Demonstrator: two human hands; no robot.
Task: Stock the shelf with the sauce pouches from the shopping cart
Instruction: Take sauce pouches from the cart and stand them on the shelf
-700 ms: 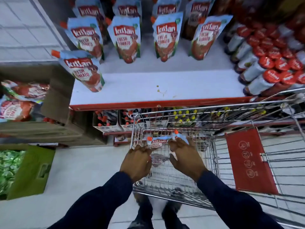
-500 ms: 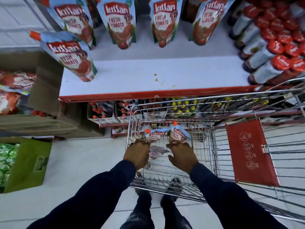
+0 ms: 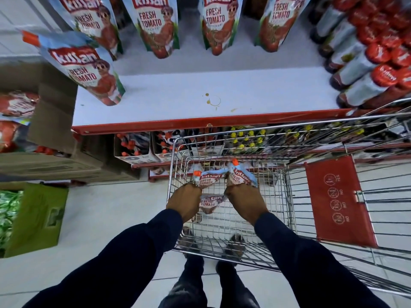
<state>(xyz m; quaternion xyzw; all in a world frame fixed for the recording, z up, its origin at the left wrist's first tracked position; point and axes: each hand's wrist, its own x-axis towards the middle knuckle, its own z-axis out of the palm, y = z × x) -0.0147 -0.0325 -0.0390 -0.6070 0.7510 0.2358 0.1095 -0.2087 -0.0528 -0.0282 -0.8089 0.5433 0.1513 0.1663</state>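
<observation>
Both hands are inside the wire shopping cart (image 3: pixel 175 165). My left hand (image 3: pixel 185 202) grips a tomato sauce pouch (image 3: pixel 208 178) with an orange cap. My right hand (image 3: pixel 244 202) grips a second pouch (image 3: pixel 241 175). A third pouch (image 3: pixel 210 203) lies on the cart floor between my hands. On the white shelf (image 3: pixel 200 107) above, a row of the same pouches (image 3: pixel 158 25) stands at the back, and one pouch (image 3: pixel 89 67) stands near the front left corner.
Red-capped sauce bottles (image 3: pixel 367 63) crowd the shelf's right end. An open cardboard box (image 3: pixel 51 121) with more pouches sits at the left, a green carton (image 3: pixel 37 218) on the floor below it. The cart's red seat flap (image 3: pixel 338 201) is at the right. Lower shelves hold small bottles (image 3: pixel 244 138).
My hands have lifted the two pouches slightly and drawn them apart inside the cart. The view has tilted down, closer to the shelf and cart.
</observation>
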